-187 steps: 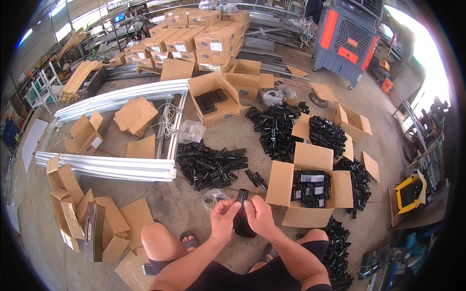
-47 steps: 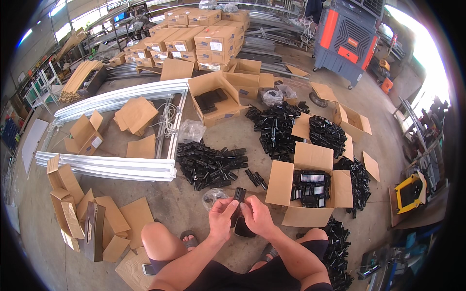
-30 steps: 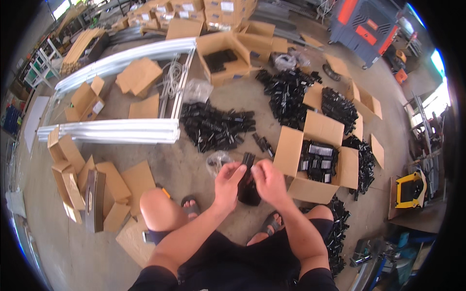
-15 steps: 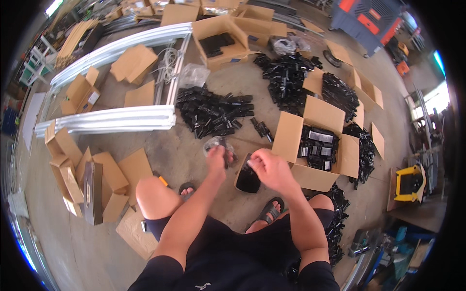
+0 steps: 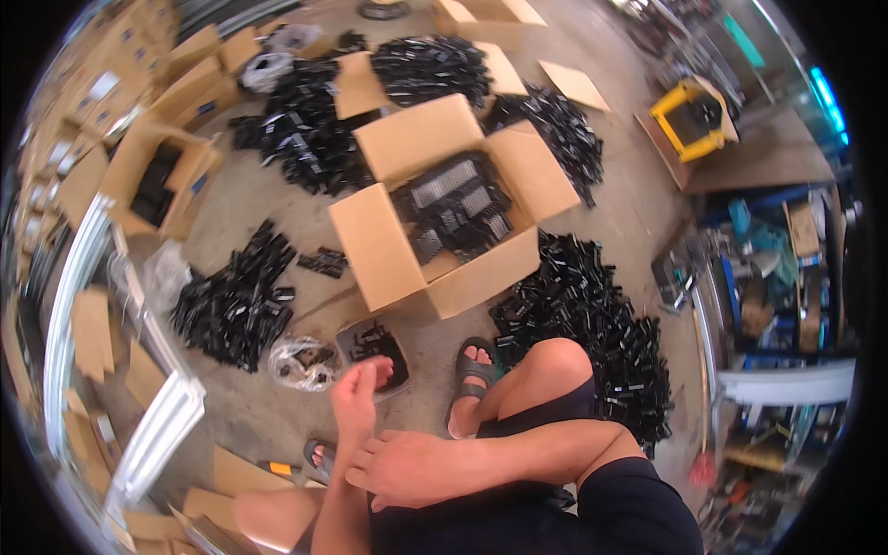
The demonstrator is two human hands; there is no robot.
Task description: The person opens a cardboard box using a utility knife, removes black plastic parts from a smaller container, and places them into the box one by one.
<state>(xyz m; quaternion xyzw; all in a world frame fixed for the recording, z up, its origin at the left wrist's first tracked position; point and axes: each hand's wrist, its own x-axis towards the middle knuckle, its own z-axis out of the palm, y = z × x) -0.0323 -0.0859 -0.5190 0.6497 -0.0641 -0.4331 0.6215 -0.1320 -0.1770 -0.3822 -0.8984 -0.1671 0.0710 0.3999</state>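
Note:
My left hand is over the near edge of a small box with black parts in it, its fingers curled together. What they hold, if anything, I cannot make out. Laid across my left forearm just behind the wrist is my right hand, with its fingers apart and nothing in them. Beside the small box lies a clear plastic bag with dark pieces inside. A large open cardboard box, holding black slatted plastic pieces, stands beyond my hands.
Black part heaps lie at left, far left and right. Metal profiles and cardboard cover the left side. A yellow-framed item and cluttered shelves stand at right. My sandalled foot is near the large box.
My view has swung to the right, so the large box now sits near the middle. My right hand has left the small box and come onto my left forearm.

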